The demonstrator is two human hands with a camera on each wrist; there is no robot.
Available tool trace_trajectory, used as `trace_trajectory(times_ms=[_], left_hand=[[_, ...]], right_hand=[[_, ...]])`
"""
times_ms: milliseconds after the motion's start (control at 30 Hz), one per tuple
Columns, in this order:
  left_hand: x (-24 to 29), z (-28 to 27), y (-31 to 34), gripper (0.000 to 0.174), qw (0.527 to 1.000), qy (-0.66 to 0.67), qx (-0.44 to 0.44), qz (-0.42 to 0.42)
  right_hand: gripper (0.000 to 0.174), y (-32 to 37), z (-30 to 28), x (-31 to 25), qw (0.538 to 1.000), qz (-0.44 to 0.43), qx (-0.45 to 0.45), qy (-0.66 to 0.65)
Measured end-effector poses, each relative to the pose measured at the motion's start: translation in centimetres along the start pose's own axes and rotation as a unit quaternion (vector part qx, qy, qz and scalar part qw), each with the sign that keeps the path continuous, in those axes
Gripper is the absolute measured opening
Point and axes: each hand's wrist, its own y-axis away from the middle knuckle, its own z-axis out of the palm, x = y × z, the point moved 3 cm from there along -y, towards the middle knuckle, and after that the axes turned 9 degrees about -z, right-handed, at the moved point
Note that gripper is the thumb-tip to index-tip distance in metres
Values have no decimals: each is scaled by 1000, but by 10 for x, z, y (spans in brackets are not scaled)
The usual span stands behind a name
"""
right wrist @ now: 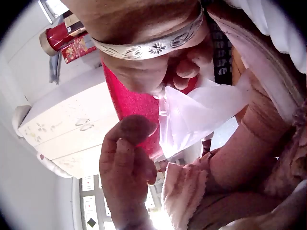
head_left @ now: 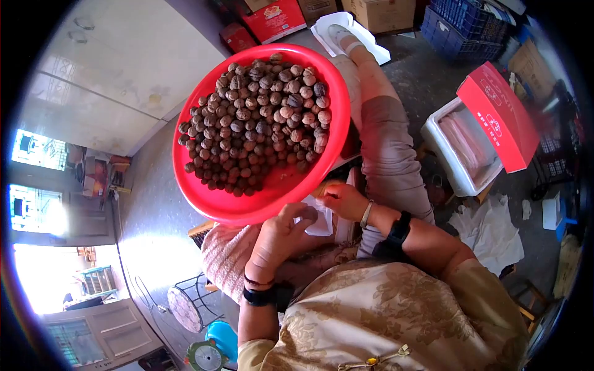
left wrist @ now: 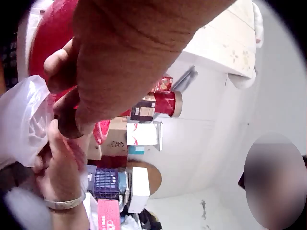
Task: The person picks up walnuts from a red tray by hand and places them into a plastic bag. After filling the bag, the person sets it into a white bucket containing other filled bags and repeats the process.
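In the head view my left hand is just below the near rim of a big red basin, with a brown walnut between its thumb and fingers. The same walnut appears as a dark round shape in the right wrist view. My right hand, with a silver bracelet at its wrist, pinches the edge of a thin white plastic bag. That bag hangs loosely beside the fingers in the left wrist view. Many loose walnuts fill much of the basin; its near side shows bare red.
An open white foam box with a red lid stands to the right. Beyond are blue crates and cardboard boxes. A pink towel lies over the lap. A round-topped stool stands at lower left.
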Motion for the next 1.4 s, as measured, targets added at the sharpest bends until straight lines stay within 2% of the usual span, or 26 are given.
trace_trajectory(times_ms=[33,67,133,267,333,467,533,567,600,700,767,867,933,1000,1067,1133,1200,1400], left_hand=[[4,0,1,32,995,-94,16,42],[7,0,3,32,995,-94,16,42],[15,0,10,38,968,-248,45,11],[21,-6,12,36,981,-183,54,14],[22,-11,10,29,996,-67,56,-32],[28,-23,-3,25,997,14,70,-37],[43,-33,-11,22,994,51,53,-85],[42,-39,-21,21,997,-11,51,-64],[44,-42,-29,21,997,-11,52,-62],[52,-46,-58,21,994,-83,57,49],[56,-46,-80,22,993,-100,40,55],[58,-38,-111,24,993,-110,4,46],[49,-31,-134,26,994,-104,-16,31],[36,-20,-158,29,978,-179,-22,108],[33,-12,-170,30,973,-195,-20,121],[32,-6,-179,32,968,-212,-18,134],[29,0,-187,33,967,-214,-66,118],[26,6,-200,32,959,-242,-64,131]], right_hand=[[31,0,1,2,1000,-10,-13,-9],[31,1,4,3,1000,-11,-13,-9],[31,3,7,5,995,52,5,-86],[29,-2,0,-1,999,1,-20,-32],[26,-2,2,-3,998,49,-22,-27],[23,-3,-4,-13,998,53,-12,-39],[21,-4,-6,-16,1000,22,-12,-14],[21,-4,-7,-18,1000,21,-12,-13],[21,-4,-7,-20,1000,22,-9,-16],[20,-3,-6,-19,1000,9,14,-20],[20,-2,-5,-14,999,-5,34,-21],[21,-3,-7,-11,1000,7,15,5],[24,-5,-9,-15,999,42,18,-22],[27,-5,-11,-16,999,52,15,-2],[29,-3,-11,-14,998,63,12,19],[33,-1,-9,-9,993,112,17,8],[33,0,-10,-8,994,110,16,21],[34,2,-8,-3,988,147,-14,46]])
